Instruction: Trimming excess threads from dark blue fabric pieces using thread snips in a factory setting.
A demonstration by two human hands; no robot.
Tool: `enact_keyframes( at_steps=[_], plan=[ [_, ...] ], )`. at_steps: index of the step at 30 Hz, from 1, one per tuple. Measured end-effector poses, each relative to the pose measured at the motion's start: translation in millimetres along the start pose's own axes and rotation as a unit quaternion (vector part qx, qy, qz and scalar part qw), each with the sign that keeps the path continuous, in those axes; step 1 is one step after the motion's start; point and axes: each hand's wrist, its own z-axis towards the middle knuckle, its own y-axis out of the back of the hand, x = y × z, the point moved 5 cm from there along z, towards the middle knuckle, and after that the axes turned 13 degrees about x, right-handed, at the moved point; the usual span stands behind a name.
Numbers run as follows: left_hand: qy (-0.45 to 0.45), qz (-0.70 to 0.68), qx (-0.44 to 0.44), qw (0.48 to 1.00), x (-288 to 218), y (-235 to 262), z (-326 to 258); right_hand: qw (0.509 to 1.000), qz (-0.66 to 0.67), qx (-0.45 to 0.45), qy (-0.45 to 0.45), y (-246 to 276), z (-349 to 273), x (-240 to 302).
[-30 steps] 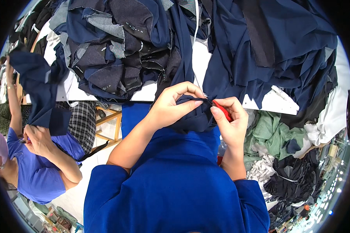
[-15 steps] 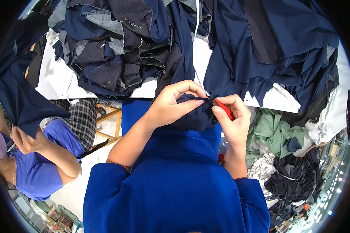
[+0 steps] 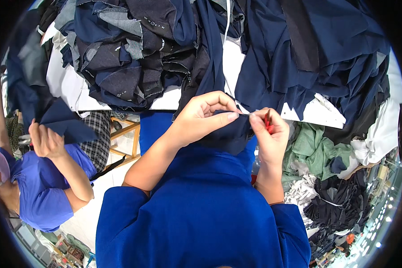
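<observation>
My left hand [image 3: 205,117] pinches the top edge of a dark navy fabric piece [image 3: 230,136] that hangs in front of my chest. My right hand [image 3: 268,136] holds the same edge from the right and has a small red tool [image 3: 268,124] tucked in its fingers; the tool's shape is mostly hidden. Both hands meet just below the white table's front edge [image 3: 169,103]. My blue sleeves fill the lower middle of the view.
Heaps of navy and dark grey cut fabric [image 3: 134,49] cover the table, with a larger navy pile [image 3: 317,58] at right. A person in a blue shirt [image 3: 44,192] at left holds a navy piece [image 3: 64,125]. Green, white and black scraps [image 3: 326,178] lie on the floor at right.
My hands have stayed together on the navy piece, fingers shifting slightly along its edge. The person at left has lowered and folded in their navy fabric.
</observation>
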Motion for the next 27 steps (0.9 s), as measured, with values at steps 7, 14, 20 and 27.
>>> enact_keyframes(
  at_steps=[7,14,20,27],
  plan=[
    [0.008,-0.089,-0.018,0.996,0.1,1.6,-5.2,0.985,0.103,-0.135,0.023,26.0,-6.4,-7.0],
    [-0.004,-0.102,-0.013,0.995,-1.9,-0.1,-4.5,0.962,0.145,-0.209,0.103,57.5,-10.7,3.6],
    [-0.034,-0.097,-0.05,0.993,-4.3,1.3,-5.3,0.995,-0.021,-0.061,0.074,23.4,-20.5,14.6],
    [-0.063,-0.113,-0.055,0.99,-11.5,-0.7,-6.2,0.962,-0.221,-0.104,0.123,-2.3,-22.5,18.0]
  ],
)
